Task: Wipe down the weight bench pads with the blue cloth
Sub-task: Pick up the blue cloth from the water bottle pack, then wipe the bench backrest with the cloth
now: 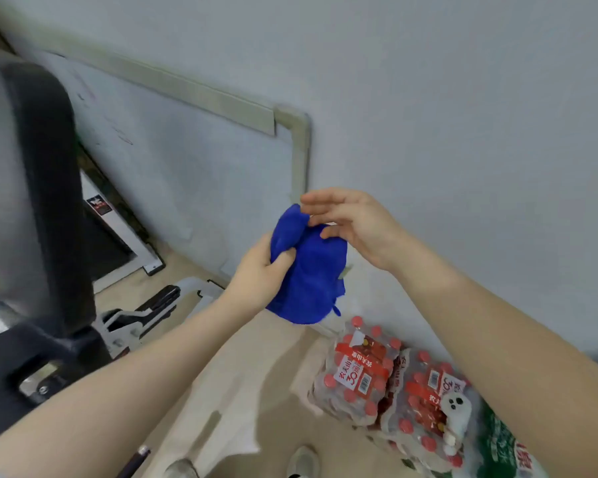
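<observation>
Readying the cloth, bench pads not yet touched.

We hold the blue cloth (308,270) in mid-air near the centre of the view, bunched and hanging, with our left hand (259,270) closed around its left side, thumb pressed into the folds. Our right hand (353,225) sits at the cloth's top edge, at about one o'clock from it, fingers spread loosely and only the thumb and fingertips meeting the fabric, so it seems to be arranging rather than gripping. The dark padded weight bench (49,201) stands at nine o'clock, well apart from the cloth. Packs of bottled water (377,370) lie on the floor at five o'clock. We judge this the preparing step: next we need to gather the cloth into a flat wad in one hand and swing toward nine o'clock to reach the pad.
</observation>
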The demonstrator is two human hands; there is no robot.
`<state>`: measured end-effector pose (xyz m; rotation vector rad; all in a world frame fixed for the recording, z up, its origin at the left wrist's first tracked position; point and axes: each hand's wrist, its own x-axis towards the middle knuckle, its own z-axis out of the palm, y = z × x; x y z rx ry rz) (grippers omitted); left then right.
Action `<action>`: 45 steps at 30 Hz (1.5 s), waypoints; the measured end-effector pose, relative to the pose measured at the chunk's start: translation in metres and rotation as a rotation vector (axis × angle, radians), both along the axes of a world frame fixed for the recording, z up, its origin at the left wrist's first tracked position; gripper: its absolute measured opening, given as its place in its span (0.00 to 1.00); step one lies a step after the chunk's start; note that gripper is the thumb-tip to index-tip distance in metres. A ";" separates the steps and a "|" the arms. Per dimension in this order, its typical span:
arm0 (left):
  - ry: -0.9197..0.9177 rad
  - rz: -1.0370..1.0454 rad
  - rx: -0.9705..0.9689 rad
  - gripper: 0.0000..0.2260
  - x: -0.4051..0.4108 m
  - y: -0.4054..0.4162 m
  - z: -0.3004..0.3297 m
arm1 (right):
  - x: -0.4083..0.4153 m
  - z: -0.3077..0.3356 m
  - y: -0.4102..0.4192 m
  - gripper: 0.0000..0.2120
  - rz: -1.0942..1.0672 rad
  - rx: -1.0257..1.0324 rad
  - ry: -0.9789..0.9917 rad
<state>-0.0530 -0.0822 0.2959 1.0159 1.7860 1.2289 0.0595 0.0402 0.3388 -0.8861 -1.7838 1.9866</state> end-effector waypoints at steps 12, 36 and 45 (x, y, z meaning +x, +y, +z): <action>-0.497 0.204 0.183 0.12 -0.155 -0.112 0.060 | -0.179 0.024 -0.129 0.23 0.345 0.227 -0.014; 1.099 0.076 -0.154 0.56 -0.429 -0.156 0.043 | -0.382 0.064 -0.169 0.26 0.257 2.222 -0.803; 1.139 -0.010 -0.164 0.58 -0.443 -0.139 0.036 | -0.443 0.086 -0.154 0.20 0.240 2.294 -0.698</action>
